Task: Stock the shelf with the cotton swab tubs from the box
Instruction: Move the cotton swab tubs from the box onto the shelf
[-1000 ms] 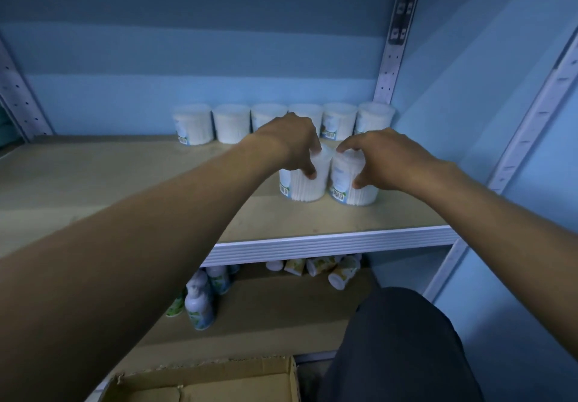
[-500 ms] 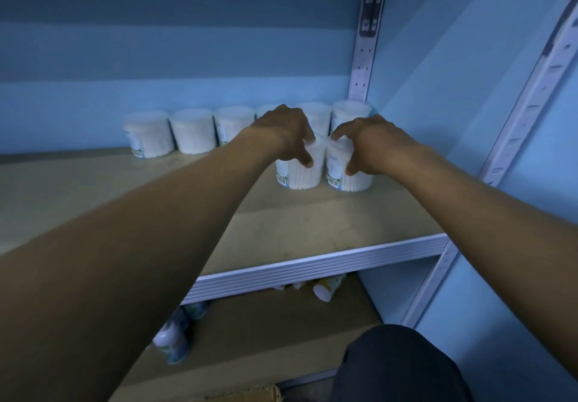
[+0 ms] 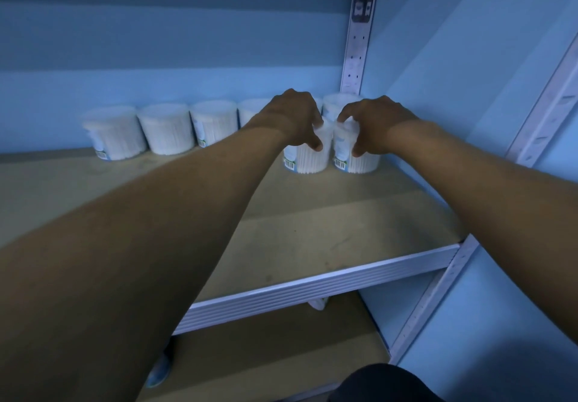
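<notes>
Left hand (image 3: 295,120) gripping clear round swab tub (image 3: 308,159) from above | right hand (image 3: 372,124) gripping twin tub (image 3: 356,160) at 3 o'clock | probably seating second row before back-row tubs (image 3: 165,132) on wooden shelf (image 3: 312,229)

White cotton swab tubs (image 3: 165,129) carry pale labels with striped barcodes. The shelf (image 3: 312,229) board is tan with a ribbed white edge; the wall (image 3: 156,41) is blue.

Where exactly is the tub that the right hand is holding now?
In the head view, the tub under the right hand stands on the shelf near its back right corner, beside the tub held by the left hand, before the back row.
</notes>
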### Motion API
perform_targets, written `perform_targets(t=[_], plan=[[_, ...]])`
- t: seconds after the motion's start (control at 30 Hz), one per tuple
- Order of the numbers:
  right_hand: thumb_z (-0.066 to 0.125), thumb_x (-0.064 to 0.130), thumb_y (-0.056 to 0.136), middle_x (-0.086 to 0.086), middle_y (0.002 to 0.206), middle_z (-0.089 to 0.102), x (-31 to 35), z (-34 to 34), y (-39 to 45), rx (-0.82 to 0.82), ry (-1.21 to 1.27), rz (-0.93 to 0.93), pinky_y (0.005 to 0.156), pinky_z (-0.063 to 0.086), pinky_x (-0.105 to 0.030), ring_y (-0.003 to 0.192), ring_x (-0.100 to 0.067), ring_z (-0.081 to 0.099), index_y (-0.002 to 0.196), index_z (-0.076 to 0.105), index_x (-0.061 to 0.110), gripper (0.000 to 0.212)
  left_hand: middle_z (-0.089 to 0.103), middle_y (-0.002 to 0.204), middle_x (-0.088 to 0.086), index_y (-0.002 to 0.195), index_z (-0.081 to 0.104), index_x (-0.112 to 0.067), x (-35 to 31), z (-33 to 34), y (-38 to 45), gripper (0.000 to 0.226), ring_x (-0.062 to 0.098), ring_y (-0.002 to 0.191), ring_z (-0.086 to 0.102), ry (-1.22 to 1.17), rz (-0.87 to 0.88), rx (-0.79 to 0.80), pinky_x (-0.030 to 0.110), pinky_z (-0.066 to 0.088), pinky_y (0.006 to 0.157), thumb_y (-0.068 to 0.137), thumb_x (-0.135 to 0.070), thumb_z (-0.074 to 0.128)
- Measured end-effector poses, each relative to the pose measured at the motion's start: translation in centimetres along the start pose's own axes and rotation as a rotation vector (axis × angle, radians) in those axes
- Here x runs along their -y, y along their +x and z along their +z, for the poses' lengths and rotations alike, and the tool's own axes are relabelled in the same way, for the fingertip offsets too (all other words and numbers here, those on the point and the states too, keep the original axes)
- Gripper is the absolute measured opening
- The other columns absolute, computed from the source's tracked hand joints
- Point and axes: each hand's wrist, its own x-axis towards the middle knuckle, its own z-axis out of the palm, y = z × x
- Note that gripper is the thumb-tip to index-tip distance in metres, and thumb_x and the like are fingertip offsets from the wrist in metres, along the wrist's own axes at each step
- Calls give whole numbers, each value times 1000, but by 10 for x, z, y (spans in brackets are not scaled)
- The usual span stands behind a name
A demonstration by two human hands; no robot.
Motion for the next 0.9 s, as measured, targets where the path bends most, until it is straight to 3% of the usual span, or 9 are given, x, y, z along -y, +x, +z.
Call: perform_targets(t=[0.47, 0.7, 0.9], plan=[[90, 20, 69, -6, 137, 57, -20, 6, 36, -19, -37, -22, 99, 47, -40, 123, -32, 53, 130, 57, 32, 70, 67, 126, 3, 129, 65, -18, -8, 11, 37, 63, 25, 112, 62, 24, 24, -22, 28, 43, 82, 74, -43, 83], [88, 18, 69, -10, 132, 56, -22, 6, 45, 1, -72, -40, 89, 48, -40, 118, -34, 55, 129, 53, 28, 70, 66, 127, 3, 130, 65, -20, -6, 11, 40, 63, 24, 112, 60, 76, 36, -8, 28, 42, 83, 75, -46, 82], [89, 21, 68, -15, 135, 53, -15, 3, 35, 25, -49, -7, 94, 50, -40, 122, -34, 54, 142, 45, 20, 86, 58, 136, 7, 137, 58, -19, -8, 10, 29, 62, 28, 124, 53, 129, 58, 25, 33, 43, 96, 82, -43, 75]])
